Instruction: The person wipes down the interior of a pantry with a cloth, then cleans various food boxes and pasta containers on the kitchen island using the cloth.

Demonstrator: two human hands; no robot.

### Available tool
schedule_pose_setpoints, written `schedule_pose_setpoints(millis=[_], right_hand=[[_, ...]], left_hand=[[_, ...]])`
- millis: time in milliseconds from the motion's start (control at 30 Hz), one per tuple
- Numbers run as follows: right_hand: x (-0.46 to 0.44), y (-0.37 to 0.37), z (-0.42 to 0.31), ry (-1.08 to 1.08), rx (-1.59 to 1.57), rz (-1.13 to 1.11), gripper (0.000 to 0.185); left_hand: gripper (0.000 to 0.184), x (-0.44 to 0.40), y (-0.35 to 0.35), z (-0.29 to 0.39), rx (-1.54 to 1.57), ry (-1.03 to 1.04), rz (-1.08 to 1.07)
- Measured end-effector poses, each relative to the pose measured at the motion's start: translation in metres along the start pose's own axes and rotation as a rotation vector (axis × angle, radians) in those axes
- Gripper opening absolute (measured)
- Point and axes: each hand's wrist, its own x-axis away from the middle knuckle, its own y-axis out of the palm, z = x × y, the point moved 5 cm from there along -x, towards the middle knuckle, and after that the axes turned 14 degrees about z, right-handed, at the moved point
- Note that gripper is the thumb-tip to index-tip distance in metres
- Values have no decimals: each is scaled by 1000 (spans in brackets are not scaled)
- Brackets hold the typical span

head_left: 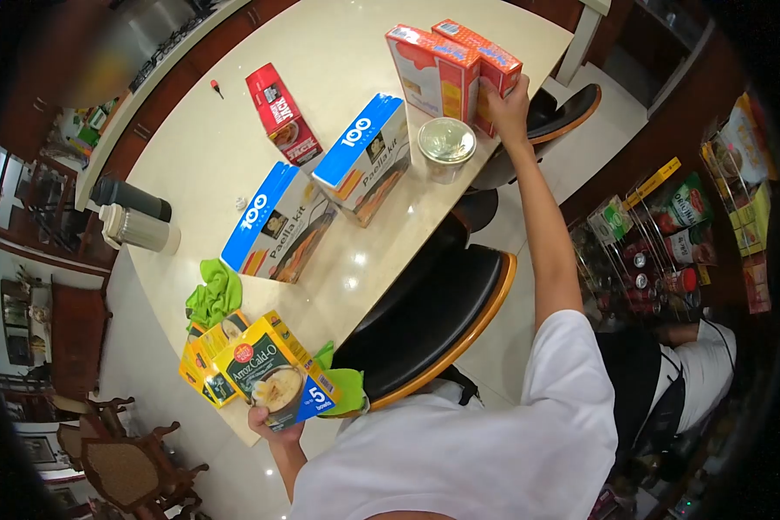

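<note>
Head view showed me both hands filled, far apart along the table (355,270). My left hand (277,435) was clamped on the bottom of the Arroz Cald-O box (273,373), by the table's near corner; my right hand (508,108) was closed around the side of an orange box (484,45) at the far edge. What worried me was the left: a low grip on a leaning carton could let it tip and knock the yellow boxes (204,364) behind it off the corner. I couldn't tell whether the table bore any of its weight. On the right, a careless pull might have dragged the neighbouring orange carton (429,74) along, or clipped the clear lidded tub (446,149) standing near the edge.

The Arroz Cald-O box looked crisp and undented, with a dark green front, a picture of a creamy bowl, yellow sides and a blue corner flash. The orange box stood roughly upright beside its twin, glossy and patterned along the top, its front largely hidden.
</note>
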Motion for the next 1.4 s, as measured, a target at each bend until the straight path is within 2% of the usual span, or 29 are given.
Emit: schedule_pose_setpoints(millis=[67,267,533,733,833,867,967,1033,1100,1200,1267,1300,1367,1400], right_hand=[[8,-2,-4,25,-17,-22,48],[24,-2,-15,-422,-7,-59,49],[24,-4,-13,-430,-40,-68,46],[7,14,-4,-307,5,11,44],[-8,4,6,191,-83,214,46],[-10,0,8,198,-112,264,47],[-13,1,2,97,-101,228,49],[-14,7,-8,90,-89,71,53],[-13,11,4,119,-87,-10,55],[-10,6,15,187,-74,-156,59],[-3,-13,8,-92,135,55,60],[6,-20,-2,-94,130,47,60],[26,-36,-34,-263,-46,-104,62],[30,-36,-41,-259,-51,-118,62]], left_hand=[[68,-2,5,-2,-16,6,17],[71,-11,18,-11,-113,-30,17],[71,-15,25,-26,-162,-105,40],[72,-21,12,-34,-170,-173,68],[72,-23,6,-31,-183,-144,78],[71,-23,4,-31,-184,-160,88],[69,-25,4,-35,-185,-181,116],[68,-24,3,-35,-196,-188,149],[69,-26,6,-35,-145,-235,141],[69,-26,10,-35,-153,-197,140],[67,-25,6,-35,-157,-195,165],[65,-26,5,-36,-163,-193,178],[65,-27,5,-38,-149,-190,185],[66,-27,4,-38,-146,-188,186]])
